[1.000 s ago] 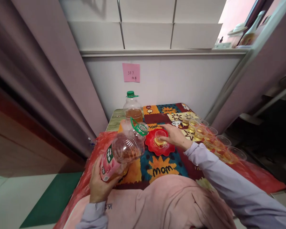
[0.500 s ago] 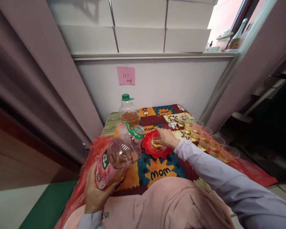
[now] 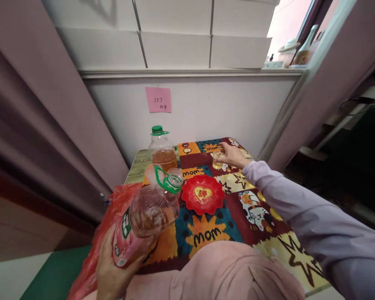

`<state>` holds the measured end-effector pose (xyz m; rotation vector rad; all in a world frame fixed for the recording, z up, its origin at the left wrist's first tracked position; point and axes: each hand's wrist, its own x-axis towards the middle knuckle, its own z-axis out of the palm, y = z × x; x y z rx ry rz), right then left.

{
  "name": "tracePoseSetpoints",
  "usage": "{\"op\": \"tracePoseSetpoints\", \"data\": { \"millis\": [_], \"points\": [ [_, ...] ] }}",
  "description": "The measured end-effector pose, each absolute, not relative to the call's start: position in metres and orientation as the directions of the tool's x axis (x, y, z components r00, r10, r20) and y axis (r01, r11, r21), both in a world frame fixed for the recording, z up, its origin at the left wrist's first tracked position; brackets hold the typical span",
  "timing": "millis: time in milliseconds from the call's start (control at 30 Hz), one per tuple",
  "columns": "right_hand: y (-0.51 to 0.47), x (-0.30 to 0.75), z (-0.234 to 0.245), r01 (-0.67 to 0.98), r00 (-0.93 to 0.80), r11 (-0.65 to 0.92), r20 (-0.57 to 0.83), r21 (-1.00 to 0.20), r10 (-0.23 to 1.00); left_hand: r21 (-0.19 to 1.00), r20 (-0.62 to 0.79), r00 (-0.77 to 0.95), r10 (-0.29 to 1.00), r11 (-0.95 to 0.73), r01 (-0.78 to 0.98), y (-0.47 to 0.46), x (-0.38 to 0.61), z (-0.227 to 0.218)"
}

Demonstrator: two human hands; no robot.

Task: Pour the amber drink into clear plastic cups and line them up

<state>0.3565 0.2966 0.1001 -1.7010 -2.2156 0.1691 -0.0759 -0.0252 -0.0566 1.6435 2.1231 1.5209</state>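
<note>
My left hand [image 3: 114, 260] is closed round the lower part of a large clear plastic bottle [image 3: 154, 210] with a pink label. The bottle leans to the right, its mouth uncapped, with a green carry ring at the neck and amber liquid inside. At the far side of the table, my right hand [image 3: 233, 155] grips a small clear plastic cup [image 3: 218, 161] of pale yellow liquid. Between the two hands lies a red scalloped dish [image 3: 203, 204] with a gold heart printed in its middle. My right sleeve hides most of the area behind it, where bits of yellow show.
A second bottle [image 3: 162, 156] with a green cap stands upright behind the held one. The table has a patterned cloth [image 3: 206, 235], and a red plastic sheet [image 3: 96, 246] hangs at its left. A pink note [image 3: 158, 100] is stuck on the wall beyond.
My right hand has lifted the cup from the red dish and carried it back and to the right. My left hand still holds the tilted bottle. The view has shifted slightly.
</note>
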Motion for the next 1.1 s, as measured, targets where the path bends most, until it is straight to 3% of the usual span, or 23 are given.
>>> {"op": "tracePoseSetpoints", "data": {
  "millis": [333, 600, 900, 1100],
  "points": [
    [0.352, 0.386, 0.053, 0.977, -0.165, 0.179, 0.126, -0.116, 0.978, 0.734, 0.454, -0.466, 0.76, -0.023, 0.678, -0.029, -0.077, -0.057],
    [0.365, 0.393, 0.031, 0.987, -0.151, 0.155, 0.081, -0.041, 0.985, 0.713, 0.467, -0.448, 0.762, -0.025, 0.701, -0.031, -0.079, -0.056],
    [0.357, 0.391, 0.028, 0.988, -0.127, 0.135, 0.093, -0.077, 0.987, 0.71, 0.458, -0.434, 0.775, -0.026, 0.704, -0.032, -0.081, -0.058],
    [0.336, 0.376, 0.053, 0.964, -0.164, 0.199, 0.194, -0.176, 0.967, 0.698, 0.477, -0.419, 0.773, -0.043, 0.715, -0.032, -0.081, -0.058]
  ]
}}
